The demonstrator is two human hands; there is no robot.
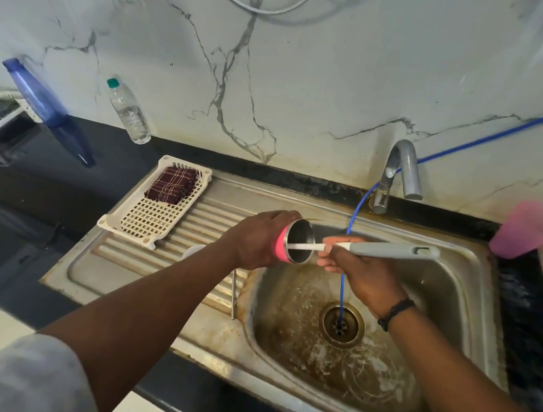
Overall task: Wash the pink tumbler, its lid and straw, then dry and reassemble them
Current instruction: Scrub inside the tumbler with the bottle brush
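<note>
I am standing in a home kitchen. In front of me a stained steel sink (460,362) with a ribbed draining board (159,260) is let into a dark stone counter (62,161), and a curved metal tap (401,169) rises at its back edge. The wall behind is pale marble-look tile (315,73) with grey veins. A white plastic draining tray (149,219) holding a folded checked cloth (173,184) sits on the board. At the counter's back edge stand a clear water bottle (129,111) and a blue bottle (41,96).
</note>
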